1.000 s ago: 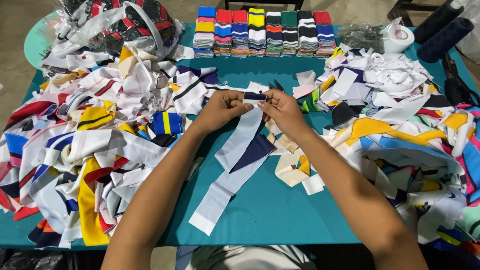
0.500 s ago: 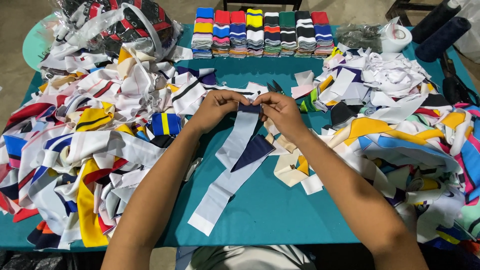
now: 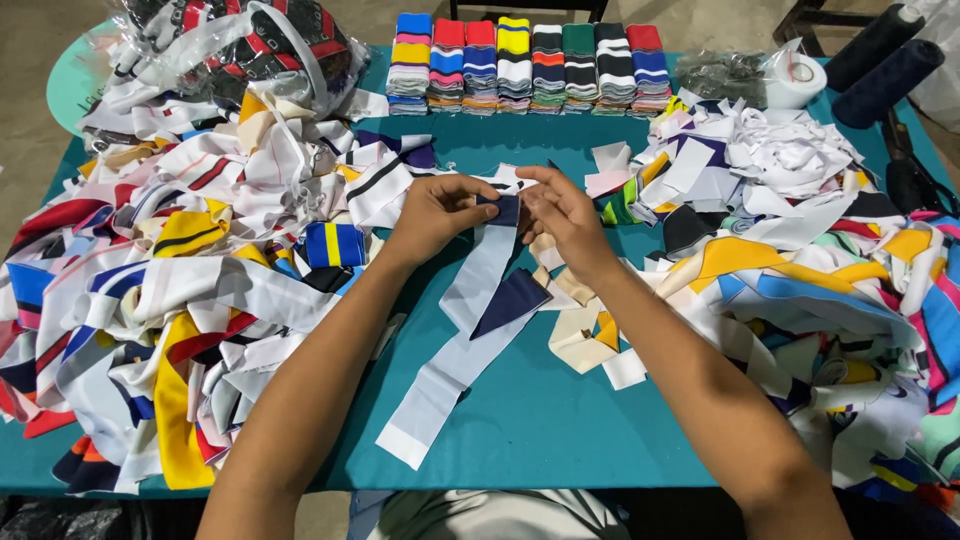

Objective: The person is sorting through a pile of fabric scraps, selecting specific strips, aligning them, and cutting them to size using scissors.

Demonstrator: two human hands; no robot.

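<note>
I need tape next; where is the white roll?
Head view, far right: the white roll sits beside the crumpled clear bag, just right of the folded fabric stacks.

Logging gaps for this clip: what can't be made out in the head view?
- Top end of the pale grey strip: covered by the left hand and right hand; grip unclear.
- Clear bag: contents cut by top edge.
- Right scrap pile: runs off the frame.

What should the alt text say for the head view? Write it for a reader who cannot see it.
Two bare hands, left hand and right hand, pinch the navy end of a long pale grey and navy fabric strip above a teal table. Heaps of multicoloured fabric scraps flank them; a row of neatly stacked striped fabric bundles lines the far edge.
</note>
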